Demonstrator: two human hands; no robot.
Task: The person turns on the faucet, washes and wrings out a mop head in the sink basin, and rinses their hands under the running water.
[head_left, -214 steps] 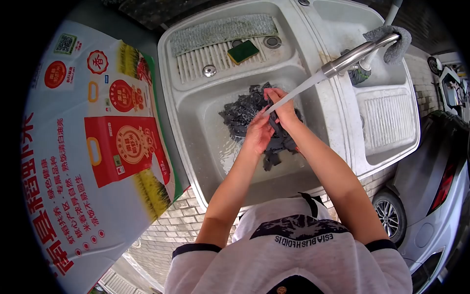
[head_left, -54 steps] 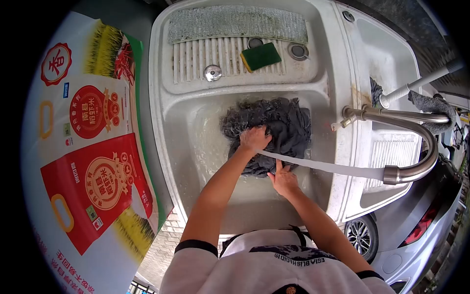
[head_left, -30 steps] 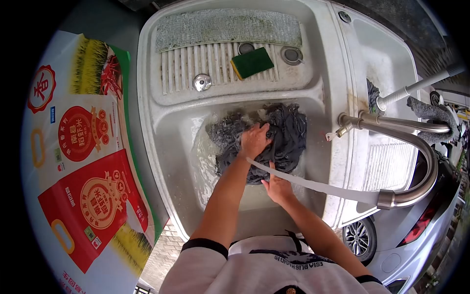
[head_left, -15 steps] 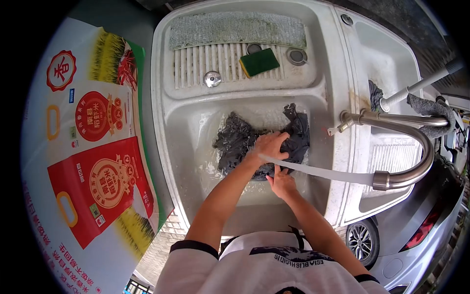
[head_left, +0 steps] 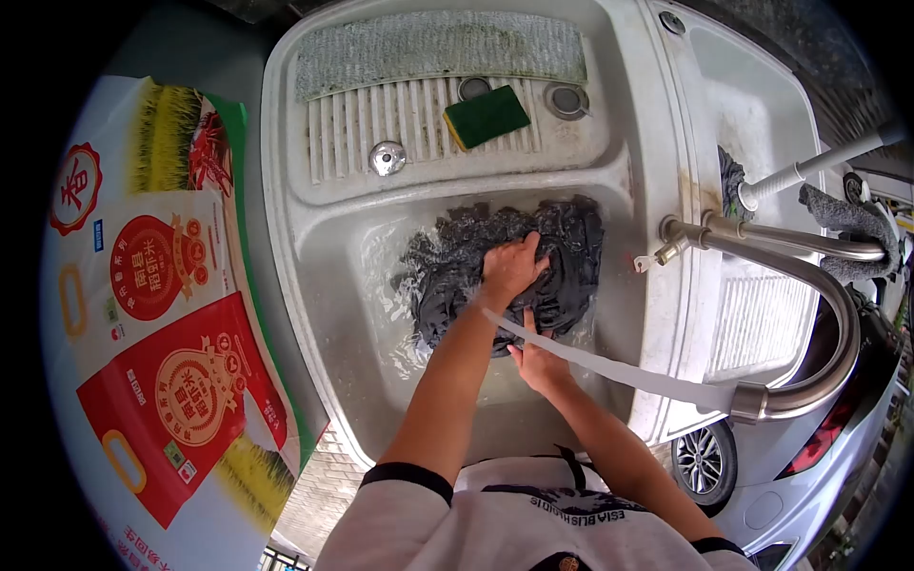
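A soaked dark grey cloth [head_left: 447, 285], perhaps a garment, lies bunched in shallow water in the sink basin [head_left: 328, 276]. My left hand [head_left: 512, 268] presses into the middle of it, fingers curled into the folds. At the cloth's near edge is my right hand [head_left: 543, 366], touching it with the forefinger stretched out and the thumb apart; its other fingers are partly hidden. From the curved metal faucet [head_left: 828, 352] a stream of water [head_left: 628, 374] runs leftward, crossing over my right hand and reaching my left wrist.
A green and yellow sponge [head_left: 487, 118], drain strainers [head_left: 567, 100] and a round metal piece [head_left: 387, 158] sit on the ribbed ledge below a grey mat [head_left: 443, 52]. Printed rice packaging [head_left: 190, 381] stands left. Right are a second basin [head_left: 752, 105] and a parked car [head_left: 762, 485].
My left hand has moved slightly up over the cloth, its fingers more closed. The cloth is spread wider and bunched differently. The whole view has shifted a little.
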